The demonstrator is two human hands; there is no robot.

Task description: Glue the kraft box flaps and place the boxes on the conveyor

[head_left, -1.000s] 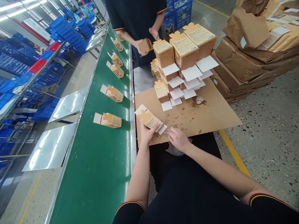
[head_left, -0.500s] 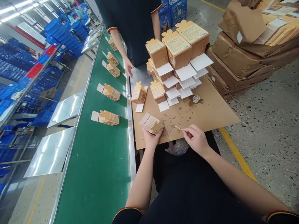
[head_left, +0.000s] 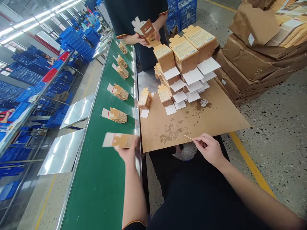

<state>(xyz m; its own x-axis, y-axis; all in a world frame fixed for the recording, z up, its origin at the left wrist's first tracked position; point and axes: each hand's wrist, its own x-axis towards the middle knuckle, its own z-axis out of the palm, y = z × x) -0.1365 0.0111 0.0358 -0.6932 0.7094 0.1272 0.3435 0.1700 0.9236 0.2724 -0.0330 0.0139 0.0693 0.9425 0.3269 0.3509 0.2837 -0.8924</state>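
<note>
Conveyor belt (head_left: pixel 103 179) runs beside my cardboard worktop (head_left: pixel 216 118). I judge I'm setting down a glued carton (head_left: pixel 118 140), gripped in my left hand (head_left: pixel 128 153); my right hand (head_left: pixel 209 148) pinches a stick (head_left: pixel 188 137). Next needs clean release, spaced from its neighbours.

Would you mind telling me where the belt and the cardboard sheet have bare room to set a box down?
Green belt: bare near the left hand holding a box. Cardboard sheet: bare between the glue stains and its right edge. Crowded: box stack, far belt.
</note>
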